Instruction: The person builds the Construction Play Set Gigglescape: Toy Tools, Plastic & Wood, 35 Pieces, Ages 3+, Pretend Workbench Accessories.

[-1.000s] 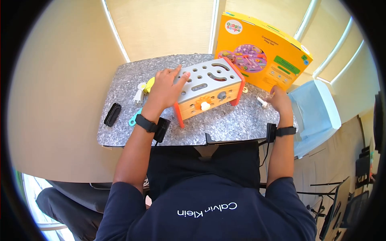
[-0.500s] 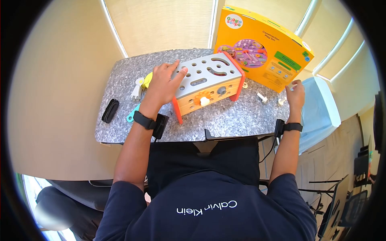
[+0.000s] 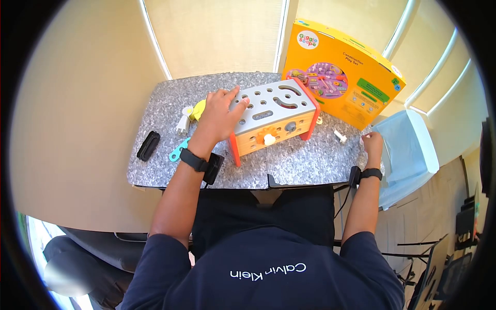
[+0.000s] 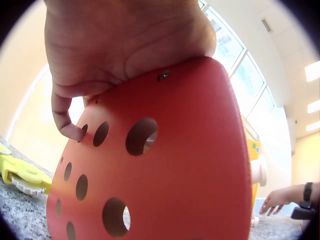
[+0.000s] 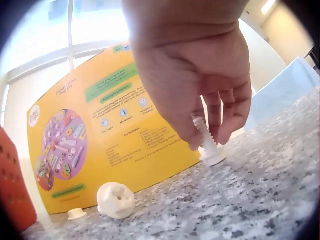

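Observation:
My left hand [image 3: 221, 114] rests on the left end of the toy workbench [image 3: 271, 104], its thumb lying on the grey top. The left wrist view shows the palm against the top edge of the red end panel [image 4: 185, 125], with one finger bent down beside a hole. At the table's right side, my right hand [image 3: 373, 147] is low over the surface. Its thumb and fingers pinch an upright white bolt [image 5: 207, 142], whose head touches the table. Another white bolt [image 3: 340, 136] lies to the left of that hand; in the right wrist view its head [image 5: 116, 200] faces the camera.
Behind the workbench stands a yellow box [image 3: 351, 67]. A light-blue bin [image 3: 408, 155] is beside the table's right edge. Left of the workbench are a yellow toy piece [image 3: 198, 110], a white piece [image 3: 184, 122], a teal strip [image 3: 178, 150] and a black object [image 3: 149, 145].
My right hand has moved right, past the lying bolt, and then down to the other bolt near the table's right edge. My left hand has stayed on the workbench.

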